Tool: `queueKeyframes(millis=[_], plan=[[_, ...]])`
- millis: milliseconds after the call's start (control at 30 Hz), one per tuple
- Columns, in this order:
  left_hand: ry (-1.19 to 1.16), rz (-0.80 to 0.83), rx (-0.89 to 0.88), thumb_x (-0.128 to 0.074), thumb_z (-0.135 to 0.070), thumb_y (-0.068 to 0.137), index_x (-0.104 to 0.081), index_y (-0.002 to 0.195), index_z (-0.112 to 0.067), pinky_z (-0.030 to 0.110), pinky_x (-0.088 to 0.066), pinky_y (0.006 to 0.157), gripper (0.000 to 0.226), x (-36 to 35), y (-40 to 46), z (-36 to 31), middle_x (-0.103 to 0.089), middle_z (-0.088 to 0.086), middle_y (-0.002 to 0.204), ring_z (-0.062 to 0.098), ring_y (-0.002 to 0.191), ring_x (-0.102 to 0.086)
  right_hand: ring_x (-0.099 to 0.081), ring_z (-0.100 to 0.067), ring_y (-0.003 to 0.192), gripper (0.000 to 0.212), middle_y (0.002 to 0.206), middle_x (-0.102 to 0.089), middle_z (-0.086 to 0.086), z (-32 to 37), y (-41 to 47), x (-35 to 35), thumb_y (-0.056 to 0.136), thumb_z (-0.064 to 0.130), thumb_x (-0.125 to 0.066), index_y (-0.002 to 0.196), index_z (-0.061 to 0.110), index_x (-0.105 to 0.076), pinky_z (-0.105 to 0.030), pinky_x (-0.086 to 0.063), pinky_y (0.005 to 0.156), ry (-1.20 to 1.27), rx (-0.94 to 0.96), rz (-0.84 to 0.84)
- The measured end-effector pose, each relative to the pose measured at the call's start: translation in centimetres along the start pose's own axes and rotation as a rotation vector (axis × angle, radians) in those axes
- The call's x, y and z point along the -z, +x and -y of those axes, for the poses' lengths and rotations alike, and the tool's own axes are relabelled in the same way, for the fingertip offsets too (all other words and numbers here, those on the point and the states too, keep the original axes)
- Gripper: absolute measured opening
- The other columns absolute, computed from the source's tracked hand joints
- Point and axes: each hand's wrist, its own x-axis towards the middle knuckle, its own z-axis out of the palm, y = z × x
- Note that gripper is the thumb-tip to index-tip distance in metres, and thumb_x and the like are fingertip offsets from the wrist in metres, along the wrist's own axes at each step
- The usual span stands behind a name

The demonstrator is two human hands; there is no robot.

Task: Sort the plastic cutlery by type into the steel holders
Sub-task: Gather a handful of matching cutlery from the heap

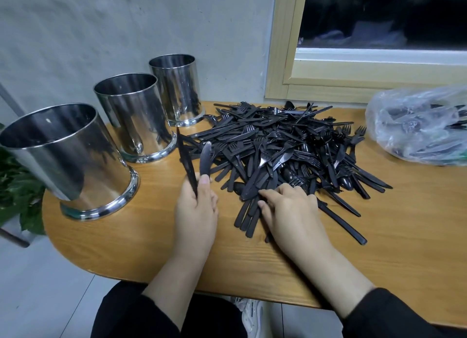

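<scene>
A big heap of black plastic cutlery (285,148), knives, forks and spoons mixed, lies in the middle of the wooden table (151,241). Three steel holders stand along the left: a near one (68,158), a middle one (134,115) and a far one (177,87). My left hand (197,206) grips black knives (192,160), blades pointing up and away, just left of the heap. My right hand (290,208) rests on the heap's near edge, its fingers curled round the handle of a knife (250,193) that lies there.
A clear plastic bag (419,125) with more black cutlery lies at the table's far right, below a window frame (285,59). A green plant (17,186) sits off the table's left edge. The wall runs right behind the holders.
</scene>
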Motion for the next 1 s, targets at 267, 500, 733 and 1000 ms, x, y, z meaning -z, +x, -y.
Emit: queueKeyframes(millis=[267,500,733,1000], plan=[[0.148,0.1,0.068,-0.063,-0.05,0.095,-0.055,0.063,-0.031,0.035,-0.039,0.058,0.037,0.4,0.3,0.9,-0.043,-0.008,0.057,0.014,0.054,-0.043,-0.054,-0.016,0.103,0.017,0.098,-0.063,0.011,-0.5,0.5,-1.0,0.097,0.041,-0.061,0.106,0.035,-0.074,-0.036,-0.026,0.084,0.176,-0.115,-0.037],[0.24,0.12,0.04,-0.055,-0.047,0.099,-0.07,0.075,-0.017,0.024,-0.033,0.045,0.042,-0.1,0.0,0.4,-0.043,-0.003,0.051,0.012,0.044,-0.037,-0.055,-0.007,0.093,0.008,0.088,-0.065,0.013,-0.5,0.2,-0.4,0.093,0.025,-0.066,0.089,0.032,-0.066,-0.032,-0.025,0.086,0.383,-0.177,-0.118],[0.194,0.184,0.047,-0.056,-0.048,0.1,-0.078,0.087,-0.03,0.031,-0.033,0.053,0.031,-1.5,-0.3,0.0,-0.041,-0.002,0.054,0.016,0.051,-0.039,-0.056,-0.004,0.078,0.02,0.079,-0.062,0.013,-0.9,-0.3,0.4,0.09,0.015,-0.067,0.084,0.031,-0.057,-0.017,-0.04,0.066,0.653,-0.167,-0.227],[0.04,0.28,0.174,-0.061,-0.024,0.102,-0.071,0.087,-0.021,0.022,-0.036,0.052,0.019,-4.5,-1.1,-1.2,-0.052,-0.018,0.05,0.0,0.047,-0.046,-0.054,-0.013,0.07,0.014,0.072,-0.058,0.006,-0.7,-0.6,0.2,0.092,0.021,-0.071,0.088,0.029,-0.06,-0.026,-0.045,0.062,0.746,-0.032,-0.171]])
